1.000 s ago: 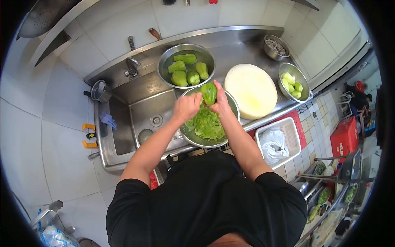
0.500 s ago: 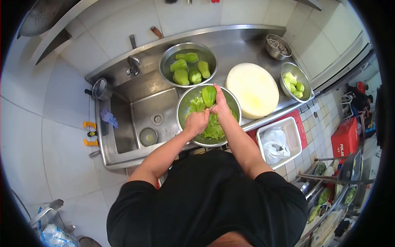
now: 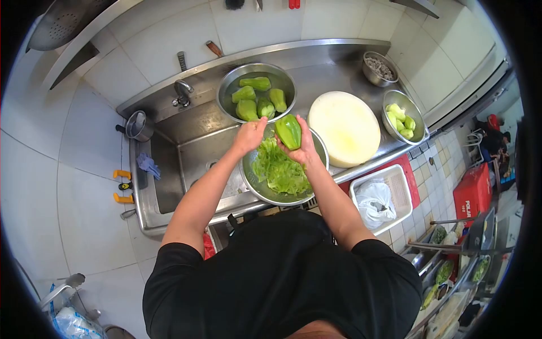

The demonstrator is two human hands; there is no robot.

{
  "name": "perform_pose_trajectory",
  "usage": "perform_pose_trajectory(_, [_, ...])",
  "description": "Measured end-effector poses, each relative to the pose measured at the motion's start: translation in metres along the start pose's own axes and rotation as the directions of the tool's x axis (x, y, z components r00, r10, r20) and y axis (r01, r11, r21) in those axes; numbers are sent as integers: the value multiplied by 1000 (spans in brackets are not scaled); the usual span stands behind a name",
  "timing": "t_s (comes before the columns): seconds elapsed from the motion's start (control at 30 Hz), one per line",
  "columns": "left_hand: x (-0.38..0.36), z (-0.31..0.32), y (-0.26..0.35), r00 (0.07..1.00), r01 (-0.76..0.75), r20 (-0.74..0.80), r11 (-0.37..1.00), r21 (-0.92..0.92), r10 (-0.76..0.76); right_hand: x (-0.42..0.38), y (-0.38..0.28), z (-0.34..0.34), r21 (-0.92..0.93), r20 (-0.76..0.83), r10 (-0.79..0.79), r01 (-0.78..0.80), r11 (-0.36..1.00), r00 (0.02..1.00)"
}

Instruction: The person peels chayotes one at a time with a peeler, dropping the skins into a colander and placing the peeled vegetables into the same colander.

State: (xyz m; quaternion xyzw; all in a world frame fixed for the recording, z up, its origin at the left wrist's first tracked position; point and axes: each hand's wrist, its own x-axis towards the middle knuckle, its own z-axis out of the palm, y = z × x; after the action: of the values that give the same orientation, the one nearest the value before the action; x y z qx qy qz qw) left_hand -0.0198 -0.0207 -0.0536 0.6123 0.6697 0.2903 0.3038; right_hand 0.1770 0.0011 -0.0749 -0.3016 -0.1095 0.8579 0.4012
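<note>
My right hand (image 3: pixel 303 148) cups a green chayote (image 3: pixel 288 132) over a steel bowl (image 3: pixel 248 182). Thin green peelings (image 3: pixel 279 169) fill much of that bowl. To the left of the chayote, above the bowl's far left rim, my left hand (image 3: pixel 251 135) is closed; whatever its fingers hold is hidden. Just beyond both hands, a larger steel basin (image 3: pixel 226 90) contains several green chayotes (image 3: pixel 255 83). Pale, peeled-looking pieces (image 3: pixel 400 116) lie in another steel bowl (image 3: pixel 422 127) at the right.
A thick round chopping board (image 3: pixel 344 127) lies right of the peelings bowl. Left is the sink (image 3: pixel 169 169) with its tap (image 3: pixel 182 93). A small bowl of greyish bits (image 3: pixel 379 69) stands at the back right. Below the counter sits a white basket (image 3: pixel 402 195) with a plastic bag (image 3: pixel 375 203).
My left hand has moved up and left, away from the chayote. The chayote has shifted slightly down and turned in my right hand, now in fuller view.
</note>
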Motion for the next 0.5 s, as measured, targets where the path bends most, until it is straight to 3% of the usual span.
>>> perform_pose_trajectory(0.1, [-13,24,9,998,-58,-19,992,110,61,6,5,-2,19,17,-19,19,1000,1000])
perform_pose_trajectory(0.13, [-28,26,21,998,-51,40,998,48,49,6,7,1,19,2,-51,51,998,999])
perform_pose_trajectory(0.23, [-47,38,26,990,-139,26,990,29,138,5,0,5,18,-2,-95,95,995,996])
perform_pose_trajectory(0.37, [-18,4,27,997,13,-78,1000,-13,-14,-6,-6,6,-2,38,-39,39,999,999])
perform_pose_trajectory(0.5, [-18,2,33,988,-86,-117,989,119,100,2,3,14,-33,12,-101,101,994,995])
